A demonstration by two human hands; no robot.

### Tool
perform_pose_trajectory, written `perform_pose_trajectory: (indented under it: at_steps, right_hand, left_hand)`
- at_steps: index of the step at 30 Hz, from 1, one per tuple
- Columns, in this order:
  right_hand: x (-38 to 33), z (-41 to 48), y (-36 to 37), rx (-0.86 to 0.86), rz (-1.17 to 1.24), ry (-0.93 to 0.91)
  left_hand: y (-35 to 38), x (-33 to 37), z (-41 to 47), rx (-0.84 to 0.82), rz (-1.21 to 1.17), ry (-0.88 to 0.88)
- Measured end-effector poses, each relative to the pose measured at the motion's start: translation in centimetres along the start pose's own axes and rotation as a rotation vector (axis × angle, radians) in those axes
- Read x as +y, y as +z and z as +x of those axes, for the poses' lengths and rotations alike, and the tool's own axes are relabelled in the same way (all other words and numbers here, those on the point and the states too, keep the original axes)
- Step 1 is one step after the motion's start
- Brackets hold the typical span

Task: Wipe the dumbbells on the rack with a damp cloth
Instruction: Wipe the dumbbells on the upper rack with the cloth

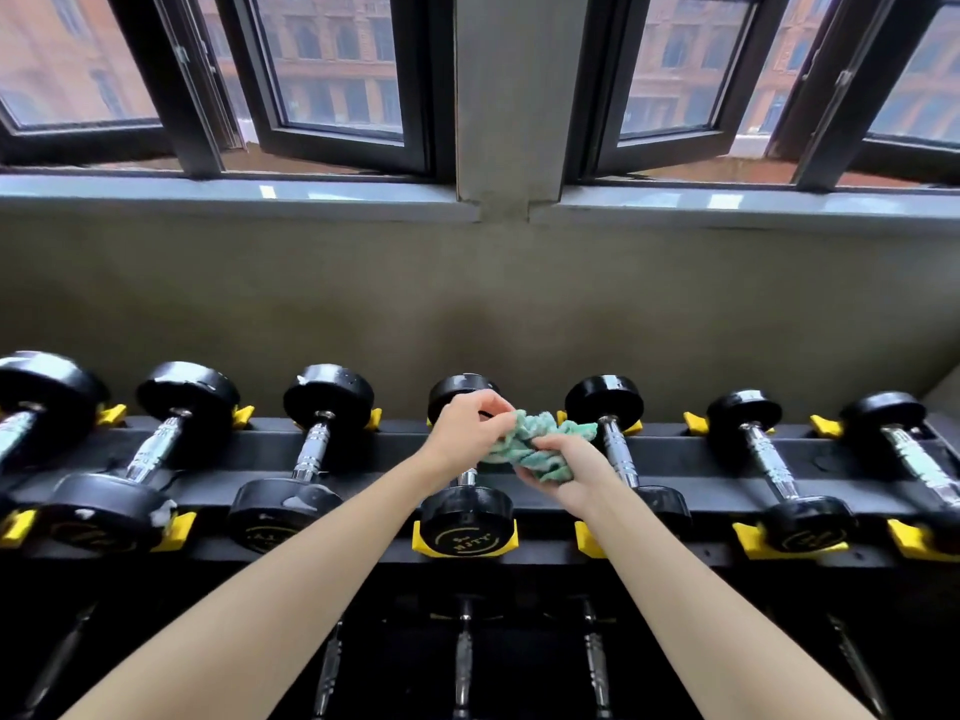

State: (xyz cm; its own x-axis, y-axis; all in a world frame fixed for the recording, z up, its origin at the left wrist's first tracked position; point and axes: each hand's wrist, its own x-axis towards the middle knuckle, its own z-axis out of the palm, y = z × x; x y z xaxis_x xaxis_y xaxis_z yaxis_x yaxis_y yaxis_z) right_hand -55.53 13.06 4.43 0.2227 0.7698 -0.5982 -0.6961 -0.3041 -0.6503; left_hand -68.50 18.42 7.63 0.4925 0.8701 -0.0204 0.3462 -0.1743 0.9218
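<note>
Both hands, the left hand (465, 426) and right hand (563, 467), grip a bunched green cloth (535, 449) with curled fingers above the middle dumbbell (465, 517) at six o'clock.

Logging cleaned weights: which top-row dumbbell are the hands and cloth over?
The fourth dumbbell from the left: left hand and right hand hold the green cloth over its handle, which alone is mostly hidden.

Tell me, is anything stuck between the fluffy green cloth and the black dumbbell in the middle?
No, nothing visible is in the way. The left hand and right hand both grip the crumpled green cloth right over the middle black dumbbell with the shiny metal handle. Whether the cloth touches it cannot be told.
</note>
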Motion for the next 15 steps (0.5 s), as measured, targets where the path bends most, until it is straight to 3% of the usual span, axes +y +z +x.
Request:
perform_pose_trajectory:
  at_steps: [5, 10, 12, 15]
  right_hand:
    - [-0.8, 0.7, -0.3, -0.167, 0.161, -0.001]
    - [-1.1, 2.7, -0.4, -0.077, 0.156, -0.01]
    - [-1.2, 4.1, -0.9, -0.016, 0.223, -0.003]
    - [-1.6, 6.4, -1.2, 0.107, 0.272, -0.037]
  left_hand:
    - [0.4, -0.3, 1.2, -0.187, -0.032, -0.098]
    - [-0.3, -0.2, 2.1, -0.416, -0.185, -0.08]
    - [-0.7, -0.6, 2.9, -0.366, -0.269, -0.102]
    - [-1.2, -2.8, 5.2, -0.074, -0.276, -0.299]
